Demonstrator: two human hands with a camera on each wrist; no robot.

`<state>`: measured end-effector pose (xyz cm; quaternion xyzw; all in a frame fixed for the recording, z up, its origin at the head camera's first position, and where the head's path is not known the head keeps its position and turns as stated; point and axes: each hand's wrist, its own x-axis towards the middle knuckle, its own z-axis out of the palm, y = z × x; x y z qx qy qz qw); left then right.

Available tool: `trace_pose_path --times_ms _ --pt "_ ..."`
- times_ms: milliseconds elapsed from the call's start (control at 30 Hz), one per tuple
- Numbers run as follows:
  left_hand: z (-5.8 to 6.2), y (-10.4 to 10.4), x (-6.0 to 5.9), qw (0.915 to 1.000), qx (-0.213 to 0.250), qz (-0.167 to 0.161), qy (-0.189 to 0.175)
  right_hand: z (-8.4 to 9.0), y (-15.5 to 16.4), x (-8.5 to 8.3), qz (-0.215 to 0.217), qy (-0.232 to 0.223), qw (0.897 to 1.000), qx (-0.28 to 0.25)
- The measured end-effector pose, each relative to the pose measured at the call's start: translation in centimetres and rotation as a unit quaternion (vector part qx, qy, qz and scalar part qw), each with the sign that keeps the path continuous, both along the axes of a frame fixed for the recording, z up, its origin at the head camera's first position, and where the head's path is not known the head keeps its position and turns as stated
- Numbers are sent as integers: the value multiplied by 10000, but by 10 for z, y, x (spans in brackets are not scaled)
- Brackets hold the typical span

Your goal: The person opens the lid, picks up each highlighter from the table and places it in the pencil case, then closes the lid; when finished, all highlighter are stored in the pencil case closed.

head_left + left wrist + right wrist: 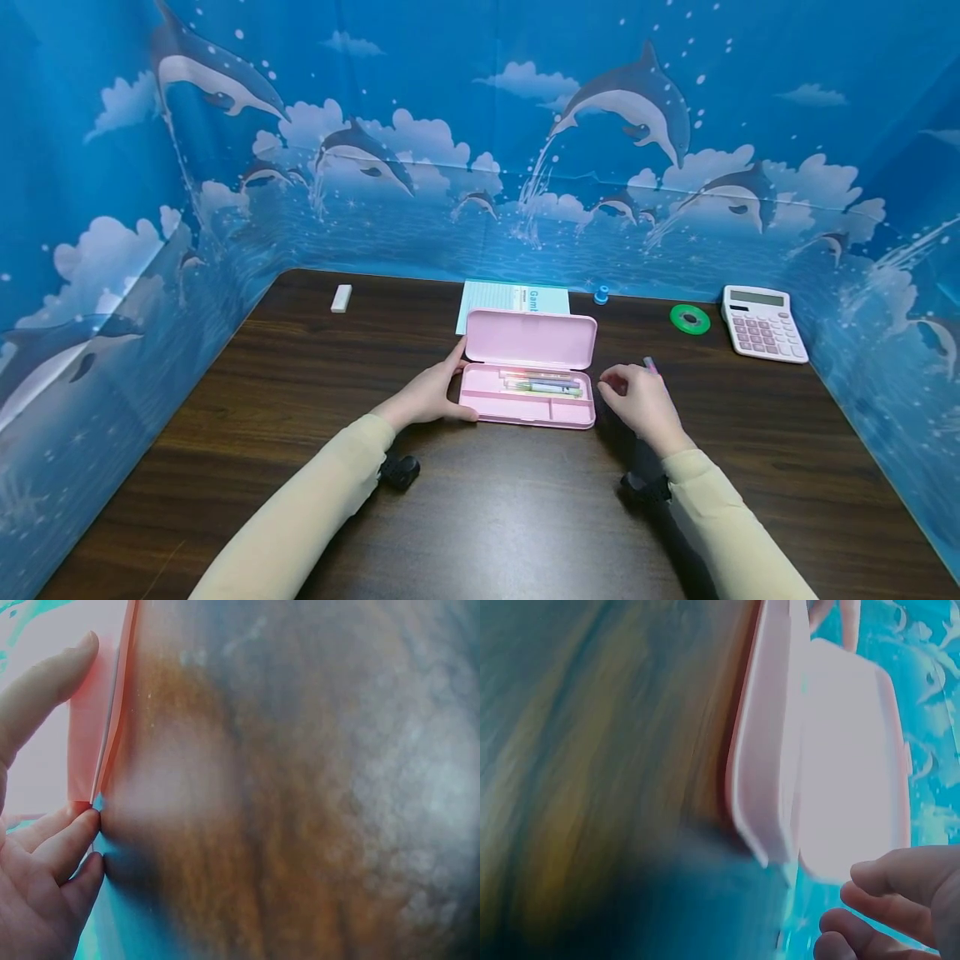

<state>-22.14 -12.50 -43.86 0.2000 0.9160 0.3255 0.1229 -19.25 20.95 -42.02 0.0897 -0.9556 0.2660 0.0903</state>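
An open pink pencil case [528, 379] lies mid-desk on a dark wooden table [300, 400], its lid upright and pens [542, 383] lying in its tray. The left hand [431, 393] holds the case's left end, thumb along the front and fingers behind. The right hand [639, 400], just right of the case, pinches a small pen [649, 364] with curled fingers. Both forearms reach forward in cream sleeves [300, 517].
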Motion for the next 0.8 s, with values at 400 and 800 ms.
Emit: trace_pose_path --times_ms 400,800 --pt "0 0 0 10000 9 -25 7 -4 54 12 -396 -3 9992 56" --pt "-1 1 -2 10000 -26 -25 -6 -8 88 20 -764 -529 9955 185"
